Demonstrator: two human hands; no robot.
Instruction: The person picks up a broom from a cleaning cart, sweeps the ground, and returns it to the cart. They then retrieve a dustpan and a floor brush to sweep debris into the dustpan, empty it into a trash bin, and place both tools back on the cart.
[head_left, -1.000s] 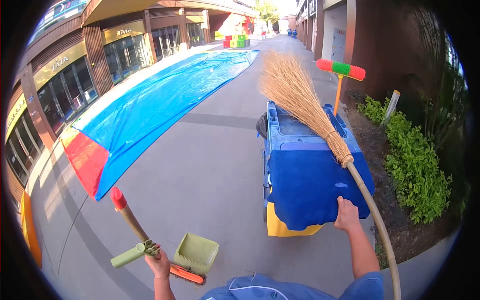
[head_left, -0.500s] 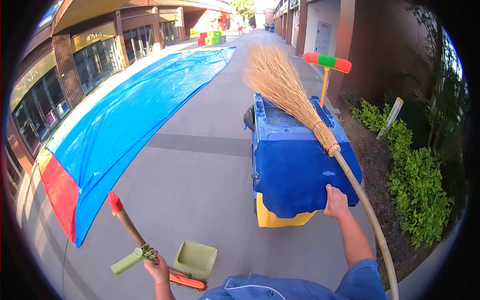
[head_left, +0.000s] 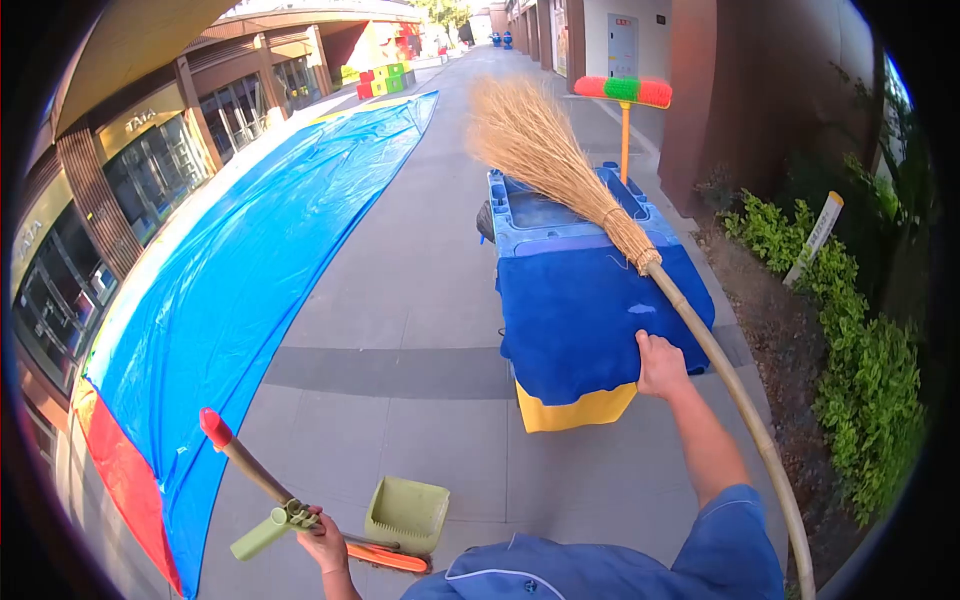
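My left hand point(head_left: 326, 545), at the lower left, is wrapped round the handles of a green dustpan point(head_left: 407, 512) and an orange brush point(head_left: 385, 556); a red-tipped stick point(head_left: 252, 465) points up and left from the fist. My right hand point(head_left: 660, 365) grips the edge of a blue cloth point(head_left: 590, 310) draped over the near end of a blue cart point(head_left: 585, 235) with a yellow lower part. Across the cart lies a long straw broom point(head_left: 545, 150), its bamboo handle running down past my right arm. A red and green brush point(head_left: 624, 91) stands upright on the cart's right side.
On the left a large blue sheet point(head_left: 250, 240) with a red corner lies on the paving, beside shopfronts point(head_left: 150, 160). Coloured blocks point(head_left: 385, 80) stand farther ahead. Green shrubs point(head_left: 865, 400), a white post point(head_left: 815, 238) and a brown wall point(head_left: 735, 100) are at the right.
The dark paving band and the blue sheet have shifted nearer and the shrubs lower in view. The cart, broom and both hands keep nearly the same places relative to each other.
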